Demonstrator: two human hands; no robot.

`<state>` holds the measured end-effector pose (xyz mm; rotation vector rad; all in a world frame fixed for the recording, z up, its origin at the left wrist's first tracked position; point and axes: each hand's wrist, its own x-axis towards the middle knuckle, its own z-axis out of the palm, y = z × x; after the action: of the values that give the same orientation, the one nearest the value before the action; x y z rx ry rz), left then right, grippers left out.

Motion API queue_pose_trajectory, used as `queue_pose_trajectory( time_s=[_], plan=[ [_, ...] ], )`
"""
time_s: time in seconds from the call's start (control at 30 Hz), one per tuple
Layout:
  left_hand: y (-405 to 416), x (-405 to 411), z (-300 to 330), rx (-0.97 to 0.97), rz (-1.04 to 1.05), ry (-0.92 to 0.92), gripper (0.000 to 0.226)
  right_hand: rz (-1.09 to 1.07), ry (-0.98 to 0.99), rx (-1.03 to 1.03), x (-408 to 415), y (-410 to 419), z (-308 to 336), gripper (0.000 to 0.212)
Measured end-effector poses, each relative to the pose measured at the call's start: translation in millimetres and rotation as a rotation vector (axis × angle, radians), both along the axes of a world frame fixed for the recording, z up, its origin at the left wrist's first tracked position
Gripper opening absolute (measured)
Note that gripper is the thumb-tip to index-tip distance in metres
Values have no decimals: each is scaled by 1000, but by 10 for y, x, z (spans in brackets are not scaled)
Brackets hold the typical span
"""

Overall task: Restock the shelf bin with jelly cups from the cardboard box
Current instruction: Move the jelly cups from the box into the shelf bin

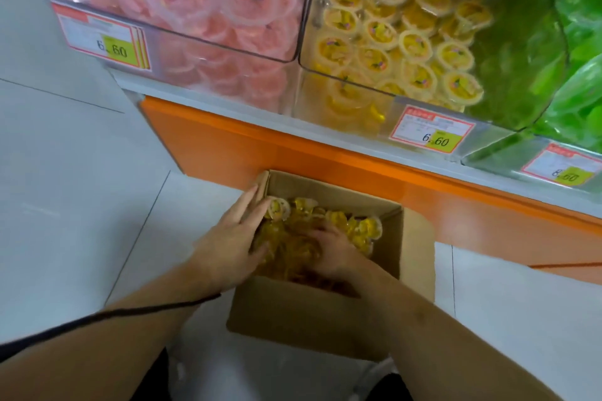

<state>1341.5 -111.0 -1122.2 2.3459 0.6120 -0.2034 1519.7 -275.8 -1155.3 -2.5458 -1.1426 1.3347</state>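
My left hand [234,238] lay flat, right hand [329,247] curled on jelly cups [293,231].
Light, slippery, crushable; I judged scooping beneath best, bin [384,98] at 12 o'clock.

A single wide-angle head view looks steeply down and forward from above the person's forearms. It sits close over the open cardboard box [312,312] on the floor [75,179], which fills the lower centre. The top of the frame takes in the front of the shelf bins [345,101] and the orange shelf base [228,146], bowed by the lens.
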Motion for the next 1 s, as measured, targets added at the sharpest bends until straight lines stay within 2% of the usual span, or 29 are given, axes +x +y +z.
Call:
queue_pose_trajectory(
  time_s=[0.1,0.3,0.43,0.6,0.73,0.87,1.0],
  plan=[
    [-23,1,-50,-24,6,-15,85,5,-31,-8,-37,22,-41,67],
    [-27,7,-44,-12,13,9,81,-116,-20,15,-102,5,-73,70],
    [-8,1,-14,-9,4,14,80,-200,36,98,-30,-62,9,58],
    [-51,20,62,22,9,46,75,-126,66,66,-47,-93,71,47],
    [-67,13,75,34,10,83,75,-116,62,60,-103,-92,72,41],
    [-58,29,65,29,11,86,74,-182,41,103,-63,-122,27,21],
    [-69,42,66,71,12,105,73,-209,34,125,-53,-149,69,17]
  ],
)
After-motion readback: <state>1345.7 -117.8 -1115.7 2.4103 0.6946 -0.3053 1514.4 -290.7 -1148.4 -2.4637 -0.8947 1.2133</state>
